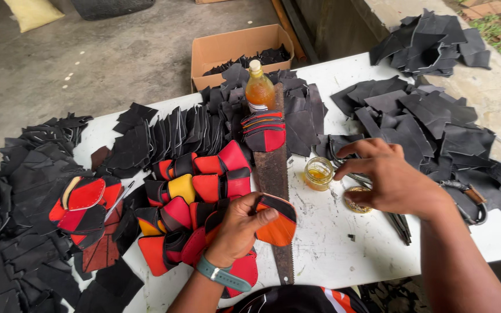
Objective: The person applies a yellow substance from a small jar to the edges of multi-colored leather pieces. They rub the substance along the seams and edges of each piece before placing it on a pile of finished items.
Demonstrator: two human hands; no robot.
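While a red and black leather piece (276, 220) is held up over the near edge of the bench (326, 249), it is pinched in the grip of the left hand (240, 229), thumb on its face and fingers curled behind it; a teal watch (222, 275) is worn on that wrist. The right hand (391, 178) is held above the bench's middle, its grip loosely spread, fingers pointed toward a small glass jar (319, 173) of amber liquid; nothing can be seen clasped in it. A round gold lid (356, 204) lies just under its palm, partly hidden. A rusty saw blade (273, 174) is laid from the near edge toward the far edge, just beside the held piece, and a bottle (260, 88) of orange liquid stands at its far end. A heap of red, yellow and black pieces (195, 197) is spread left of the saw. Black cut leather (430, 130) is piled along the right edge, and more of it covers the left edge. A cardboard box (236, 47) stands beyond the far edge.
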